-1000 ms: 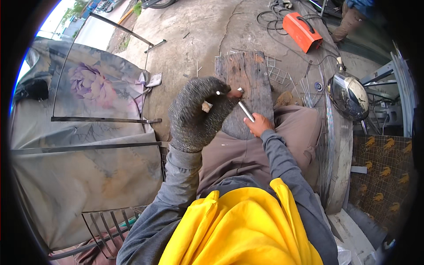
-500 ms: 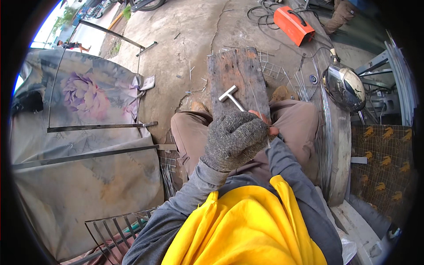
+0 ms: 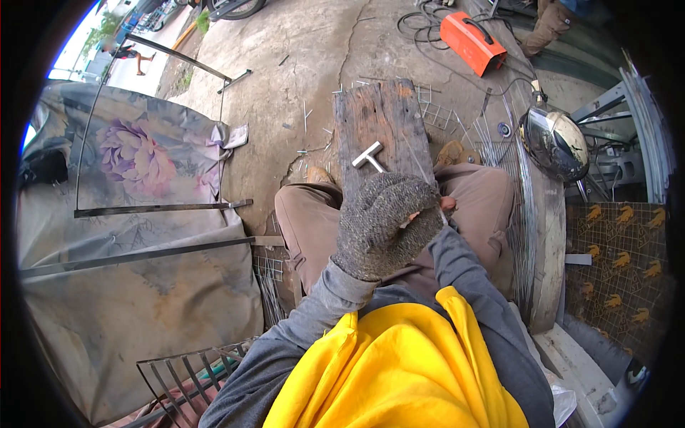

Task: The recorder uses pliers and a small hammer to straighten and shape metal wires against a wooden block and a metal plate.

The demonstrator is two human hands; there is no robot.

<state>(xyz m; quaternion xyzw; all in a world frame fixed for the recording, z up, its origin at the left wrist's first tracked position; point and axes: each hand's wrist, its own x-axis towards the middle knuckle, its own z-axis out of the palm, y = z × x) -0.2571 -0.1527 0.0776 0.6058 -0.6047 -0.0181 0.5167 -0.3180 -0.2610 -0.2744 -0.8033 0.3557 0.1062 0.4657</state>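
Your gloved left hand (image 3: 385,225) is curled loosely, holding nothing visible. Your right hand (image 3: 447,205), mostly hidden behind it, grips the hammer (image 3: 369,155), whose head rests on the wooden plank (image 3: 374,118) just beyond. An orange case (image 3: 472,41) sits farther off.

Outdoor spot in daylight, cracked concrete floor (image 3: 300,64) littered with wire scraps. Floral tarp (image 3: 135,235) spread on the left with metal bars over it, orange welder box (image 3: 472,41) up top, wire mesh panel (image 3: 619,264) on the right.

Gloved left hand (image 3: 385,225) raised, covering bare right hand (image 3: 446,205).
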